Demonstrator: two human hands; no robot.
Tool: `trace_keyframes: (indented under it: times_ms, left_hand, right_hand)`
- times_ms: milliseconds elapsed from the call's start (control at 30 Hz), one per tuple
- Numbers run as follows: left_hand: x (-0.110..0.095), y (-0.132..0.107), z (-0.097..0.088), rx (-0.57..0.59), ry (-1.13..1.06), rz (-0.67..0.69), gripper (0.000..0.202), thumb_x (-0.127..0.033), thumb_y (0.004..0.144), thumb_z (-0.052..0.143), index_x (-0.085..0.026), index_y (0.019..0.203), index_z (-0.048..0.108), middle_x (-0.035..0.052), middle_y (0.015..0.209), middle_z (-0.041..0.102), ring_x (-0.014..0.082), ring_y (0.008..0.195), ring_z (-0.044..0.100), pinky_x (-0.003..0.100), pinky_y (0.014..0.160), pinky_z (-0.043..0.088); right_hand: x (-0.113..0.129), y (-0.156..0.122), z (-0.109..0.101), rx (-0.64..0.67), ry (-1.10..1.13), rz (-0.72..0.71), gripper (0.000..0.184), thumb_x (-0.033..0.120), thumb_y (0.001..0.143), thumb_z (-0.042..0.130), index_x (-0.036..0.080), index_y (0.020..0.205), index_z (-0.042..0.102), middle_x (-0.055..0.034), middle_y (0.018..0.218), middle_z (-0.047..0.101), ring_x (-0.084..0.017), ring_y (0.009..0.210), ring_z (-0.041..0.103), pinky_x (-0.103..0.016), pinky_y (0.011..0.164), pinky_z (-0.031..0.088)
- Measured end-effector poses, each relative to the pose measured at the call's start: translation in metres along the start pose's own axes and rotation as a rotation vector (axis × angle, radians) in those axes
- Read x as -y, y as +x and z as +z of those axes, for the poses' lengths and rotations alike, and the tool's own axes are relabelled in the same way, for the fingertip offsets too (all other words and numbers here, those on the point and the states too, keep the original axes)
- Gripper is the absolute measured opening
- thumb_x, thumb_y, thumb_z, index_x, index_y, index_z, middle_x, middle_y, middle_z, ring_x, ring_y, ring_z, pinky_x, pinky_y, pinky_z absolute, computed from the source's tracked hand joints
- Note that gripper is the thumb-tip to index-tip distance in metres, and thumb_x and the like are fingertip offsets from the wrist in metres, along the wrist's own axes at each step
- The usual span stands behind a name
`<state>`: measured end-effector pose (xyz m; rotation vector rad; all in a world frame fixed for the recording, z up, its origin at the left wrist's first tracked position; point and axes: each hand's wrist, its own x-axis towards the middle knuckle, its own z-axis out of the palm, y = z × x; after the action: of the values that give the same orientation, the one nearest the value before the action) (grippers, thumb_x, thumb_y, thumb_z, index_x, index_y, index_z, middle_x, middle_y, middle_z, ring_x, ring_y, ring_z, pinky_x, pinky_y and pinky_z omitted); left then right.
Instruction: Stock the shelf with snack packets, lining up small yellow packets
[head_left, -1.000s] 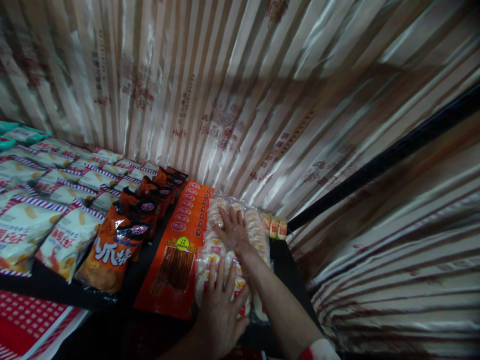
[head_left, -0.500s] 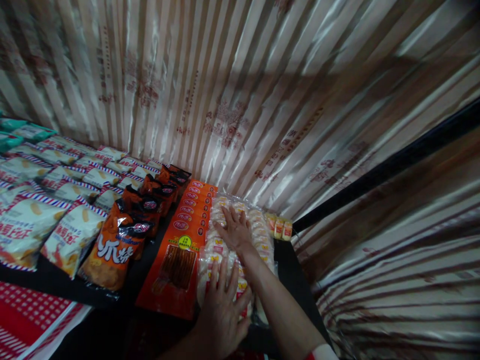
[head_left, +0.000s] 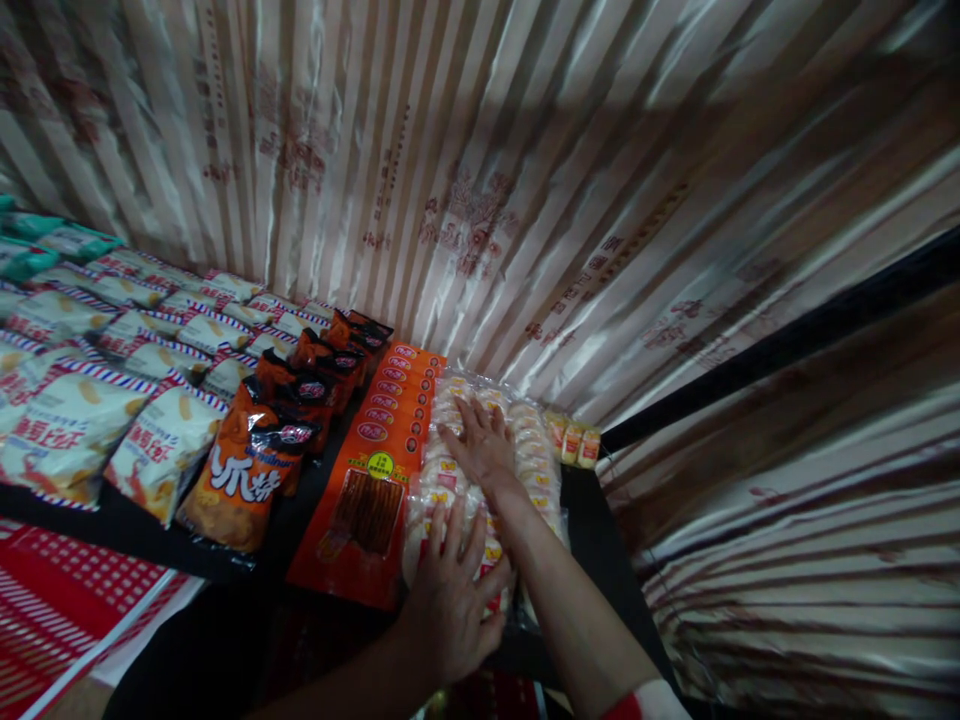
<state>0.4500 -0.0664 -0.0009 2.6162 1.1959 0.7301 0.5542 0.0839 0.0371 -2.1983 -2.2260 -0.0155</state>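
Observation:
My left hand (head_left: 450,595) lies flat, fingers spread, on the near end of a row of clear packs of pale round rice crackers (head_left: 529,450). My right hand (head_left: 480,440) rests flat and open farther along the same row, palm down on the packs. The cracker packs lie on a dark shelf (head_left: 592,530) next to a row of flat orange snack packs (head_left: 375,480).
Left of the orange packs stand dark orange crisp bags (head_left: 251,470), then rows of white bags with red and blue edging (head_left: 67,425). Small yellow packets (head_left: 574,440) lie at the shelf's far right. A striped satin curtain (head_left: 465,170) hangs behind. A red checked box (head_left: 60,610) sits lower left.
Both hands stay flat on the cracker packs. The view has shifted slightly, so the whole shelf appears a little higher and to the right.

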Motion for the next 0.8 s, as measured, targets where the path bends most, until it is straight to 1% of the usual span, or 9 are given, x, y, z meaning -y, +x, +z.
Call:
trace_keyframes:
  times_ms: [133,333,433,567,700,800]
  left_hand:
    - [0.003,-0.002,-0.003,-0.016,-0.003,0.014,0.055,-0.050,0.084,0.047,-0.030,0.134,0.041,0.0116,0.148,0.030,0.0393,0.135,0.024,0.058,0.105,0.012]
    - [0.006,-0.003,-0.005,-0.022,-0.008,0.013,0.053,-0.046,0.083,0.050,-0.032,0.133,0.042,0.0092,0.148,0.030,0.0378,0.136,0.022,0.057,0.106,0.011]
    - [0.008,-0.005,-0.003,-0.027,-0.017,0.020,0.053,-0.048,0.084,0.047,-0.031,0.134,0.041,0.0107,0.148,0.030,0.0388,0.137,0.019,0.059,0.106,0.012]
    - [0.010,-0.007,-0.001,-0.018,-0.013,0.025,0.054,-0.050,0.085,0.044,-0.030,0.135,0.038,0.0128,0.148,0.029,0.0398,0.136,0.020,0.060,0.105,0.014]
    - [0.013,-0.008,0.000,-0.032,0.002,0.025,0.053,-0.050,0.086,0.044,-0.031,0.135,0.038,0.0121,0.148,0.029,0.0382,0.136,0.022,0.059,0.106,0.012]
    - [0.015,-0.009,-0.002,-0.034,0.010,0.018,0.053,-0.050,0.085,0.045,-0.031,0.134,0.039,0.0115,0.148,0.030,0.0383,0.136,0.023,0.059,0.106,0.013]
  right_hand:
    - [0.001,0.000,0.000,-0.014,0.015,0.001,0.069,0.070,0.083,0.024,0.037,0.144,0.020,0.0034,0.152,0.022,-0.035,0.138,0.013,-0.053,0.105,0.020]
    - [0.003,0.000,0.000,-0.016,0.011,0.008,0.068,0.068,0.084,0.026,0.037,0.144,0.021,0.0031,0.151,0.024,-0.035,0.138,0.013,-0.053,0.105,0.020]
    - [0.006,0.001,-0.001,-0.006,0.008,0.015,0.067,0.068,0.084,0.027,0.037,0.144,0.021,0.0030,0.151,0.025,-0.034,0.138,0.013,-0.053,0.105,0.019]
    - [0.009,0.002,-0.002,0.010,0.008,0.034,0.068,0.067,0.084,0.027,0.036,0.144,0.021,0.0024,0.151,0.024,-0.034,0.138,0.012,-0.054,0.105,0.021]
    - [0.011,0.003,0.000,-0.023,0.038,0.023,0.067,0.066,0.084,0.031,0.036,0.143,0.024,0.0029,0.151,0.026,-0.035,0.138,0.013,-0.053,0.105,0.021]
    - [0.013,0.004,0.000,-0.022,0.051,0.017,0.067,0.066,0.083,0.031,0.036,0.143,0.024,0.0029,0.150,0.027,-0.035,0.138,0.012,-0.053,0.106,0.021]
